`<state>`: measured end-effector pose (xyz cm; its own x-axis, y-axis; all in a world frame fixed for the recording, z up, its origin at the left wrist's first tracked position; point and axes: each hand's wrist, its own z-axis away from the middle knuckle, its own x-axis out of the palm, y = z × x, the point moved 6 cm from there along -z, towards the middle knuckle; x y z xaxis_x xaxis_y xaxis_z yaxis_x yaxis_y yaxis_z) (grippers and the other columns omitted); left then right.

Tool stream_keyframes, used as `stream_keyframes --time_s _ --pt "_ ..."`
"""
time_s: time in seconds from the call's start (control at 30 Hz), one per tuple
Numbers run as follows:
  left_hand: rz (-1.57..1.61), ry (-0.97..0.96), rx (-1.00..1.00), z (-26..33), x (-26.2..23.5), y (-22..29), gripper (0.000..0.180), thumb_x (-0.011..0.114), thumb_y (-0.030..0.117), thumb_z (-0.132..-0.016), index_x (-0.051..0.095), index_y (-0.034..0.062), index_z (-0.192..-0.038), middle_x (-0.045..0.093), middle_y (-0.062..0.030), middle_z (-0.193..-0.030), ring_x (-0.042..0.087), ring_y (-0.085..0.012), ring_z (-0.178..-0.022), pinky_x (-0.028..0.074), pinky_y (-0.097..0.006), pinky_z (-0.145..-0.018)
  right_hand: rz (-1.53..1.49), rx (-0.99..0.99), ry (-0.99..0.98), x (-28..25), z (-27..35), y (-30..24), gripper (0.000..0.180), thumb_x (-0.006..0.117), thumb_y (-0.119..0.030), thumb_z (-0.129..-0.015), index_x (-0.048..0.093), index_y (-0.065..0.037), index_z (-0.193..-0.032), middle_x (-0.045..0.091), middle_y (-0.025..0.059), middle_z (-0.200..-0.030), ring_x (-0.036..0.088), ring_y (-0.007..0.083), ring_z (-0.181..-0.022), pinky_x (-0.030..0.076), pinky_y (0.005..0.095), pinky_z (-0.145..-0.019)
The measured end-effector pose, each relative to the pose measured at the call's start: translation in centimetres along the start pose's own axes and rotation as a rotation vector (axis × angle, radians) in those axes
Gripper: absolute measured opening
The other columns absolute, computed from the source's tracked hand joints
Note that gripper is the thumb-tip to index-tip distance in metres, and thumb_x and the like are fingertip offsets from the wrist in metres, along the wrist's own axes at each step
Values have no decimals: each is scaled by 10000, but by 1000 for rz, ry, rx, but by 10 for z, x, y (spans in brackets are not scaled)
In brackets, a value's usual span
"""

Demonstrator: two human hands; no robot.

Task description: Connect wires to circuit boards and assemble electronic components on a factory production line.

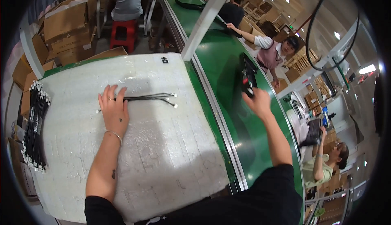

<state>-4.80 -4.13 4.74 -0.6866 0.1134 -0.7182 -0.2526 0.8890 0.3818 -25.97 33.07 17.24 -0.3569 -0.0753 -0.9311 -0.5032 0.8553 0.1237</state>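
Note:
My left hand [114, 108] lies flat, fingers spread, on a white foam-covered work surface [154, 151]. It presses on a few thin black cables with white end connectors [157, 98] that run to the right from under the fingers. My right hand [257, 101] reaches out over the green conveyor belt [228, 78] and grips the near end of a flat black device with red marks [248, 75] that rests on the belt.
A thick bundle of black cables with white ends [34, 127] lies at the surface's left edge. A white post [205, 19] rises beside the belt. Other people work across and along the belt. Cardboard boxes [67, 25] and a red stool [123, 33] stand behind.

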Motion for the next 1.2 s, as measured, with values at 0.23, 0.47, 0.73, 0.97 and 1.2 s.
stream_keyframes --time_s 0.23,0.47,0.73,0.97,1.2 --pt "659 123 391 5 -94 122 310 646 63 -786 614 70 -1095 543 -131 -1203 532 -332 -1085 458 -421 -881 -72 -665 -119 -143 228 -83 208 680 -240 -612 509 -129 -572 425 6 -576 486 178 -541 388 301 -434" --pt "688 -116 750 82 -191 196 234 711 104 -718 617 36 -921 641 -167 -926 622 -333 -804 528 -409 -692 -136 -942 -125 -38 199 -110 200 640 -170 -589 587 -106 -771 529 3 -837 531 182 -832 475 286 -584" --pt "606 -613 179 116 -125 123 228 720 103 -762 660 21 -966 670 -115 -900 629 -258 -827 493 -307 -718 -412 -768 -48 -48 164 -130 271 719 -207 -697 637 -102 -933 577 20 -980 536 190 -872 498 284 -646" --pt "984 -1061 -319 109 -68 154 241 581 220 -935 622 19 -1061 662 -39 -931 607 -89 -870 464 -222 -767 -411 -634 170 -31 157 -188 189 698 -140 -641 561 -85 -760 491 30 -759 511 195 -758 490 301 -565" --pt "1136 -1069 -552 105 -45 131 168 631 193 -903 637 45 -981 667 -17 -876 600 -56 -783 468 -189 -703 -644 -568 186 -22 159 -195 158 669 -93 -628 559 -73 -740 508 37 -764 512 216 -746 468 317 -621"
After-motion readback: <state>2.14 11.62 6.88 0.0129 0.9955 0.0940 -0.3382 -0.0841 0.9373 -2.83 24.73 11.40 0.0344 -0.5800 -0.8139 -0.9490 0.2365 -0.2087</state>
